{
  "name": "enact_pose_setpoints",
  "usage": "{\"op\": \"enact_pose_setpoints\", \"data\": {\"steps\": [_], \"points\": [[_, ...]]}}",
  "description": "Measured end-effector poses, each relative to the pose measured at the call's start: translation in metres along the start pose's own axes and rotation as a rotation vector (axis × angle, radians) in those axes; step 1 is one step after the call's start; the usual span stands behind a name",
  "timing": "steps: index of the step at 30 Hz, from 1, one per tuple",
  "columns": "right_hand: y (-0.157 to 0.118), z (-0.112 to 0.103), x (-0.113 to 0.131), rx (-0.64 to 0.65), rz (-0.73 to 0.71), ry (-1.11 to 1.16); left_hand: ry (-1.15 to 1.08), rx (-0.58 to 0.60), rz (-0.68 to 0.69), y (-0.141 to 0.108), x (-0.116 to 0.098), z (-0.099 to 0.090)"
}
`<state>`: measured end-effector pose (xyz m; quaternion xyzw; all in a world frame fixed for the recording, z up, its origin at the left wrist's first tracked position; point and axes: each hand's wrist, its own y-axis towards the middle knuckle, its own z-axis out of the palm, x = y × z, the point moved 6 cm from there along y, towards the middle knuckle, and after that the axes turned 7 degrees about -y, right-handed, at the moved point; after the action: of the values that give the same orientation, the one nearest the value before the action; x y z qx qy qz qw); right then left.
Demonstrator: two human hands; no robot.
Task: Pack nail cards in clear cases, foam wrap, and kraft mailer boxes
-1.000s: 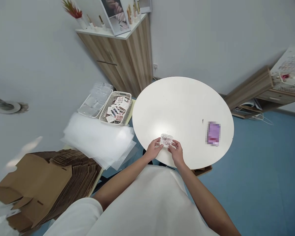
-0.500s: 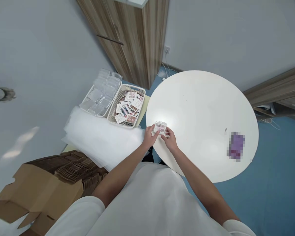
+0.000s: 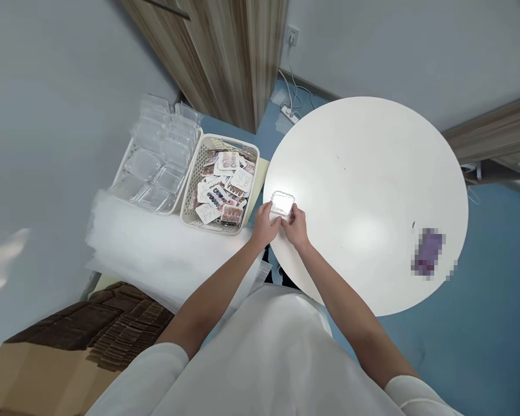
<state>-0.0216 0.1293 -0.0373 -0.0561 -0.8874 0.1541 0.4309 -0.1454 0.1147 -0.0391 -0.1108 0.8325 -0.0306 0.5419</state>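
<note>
A small clear plastic case (image 3: 282,203) is held between my two hands at the near left edge of the round white table (image 3: 364,173). Its top reflects bright light, so what lies inside cannot be made out. My left hand (image 3: 265,224) grips the case's left side and lower corner. On the right side and lower corner, my right hand (image 3: 295,225) holds it with bent fingers. Left of my hands stands a white basket (image 3: 186,216) filled with printed cards bearing rows of nail-like pieces (image 3: 231,214).
Another basket (image 3: 120,167) holds stacked clear plastic cases (image 3: 156,141). White foam sheets (image 3: 147,248) lie in front of the baskets, with brown cardboard (image 3: 43,375) at lower left. A blurred purple object (image 3: 429,252) rests on the table's right side. Cabinet (image 3: 238,58) stands behind.
The pinkish pattern seen in the case earlier is now replaced by a bright glare. The view has shifted, and my hands with the case appear slightly higher in it.
</note>
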Motion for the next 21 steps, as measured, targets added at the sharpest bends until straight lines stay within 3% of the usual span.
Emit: {"op": "enact_pose_setpoints", "data": {"steps": [9, 15, 17, 21], "points": [[-0.015, -0.007, -0.018, -0.005, 0.091, 0.056, 0.006, -0.037, 0.019, -0.016, -0.008, -0.004], [-0.056, -0.015, -0.004, -0.011, -0.114, 0.023, 0.091, -0.090, 0.021, -0.078, -0.008, -0.015], [-0.071, 0.001, 0.005, 0.112, -0.233, 0.003, 0.145, -0.156, -0.031, -0.108, 0.005, -0.027], [-0.098, 0.056, 0.017, 0.514, -0.438, -0.127, 0.292, -0.282, -0.166, -0.160, 0.038, -0.064]]}}
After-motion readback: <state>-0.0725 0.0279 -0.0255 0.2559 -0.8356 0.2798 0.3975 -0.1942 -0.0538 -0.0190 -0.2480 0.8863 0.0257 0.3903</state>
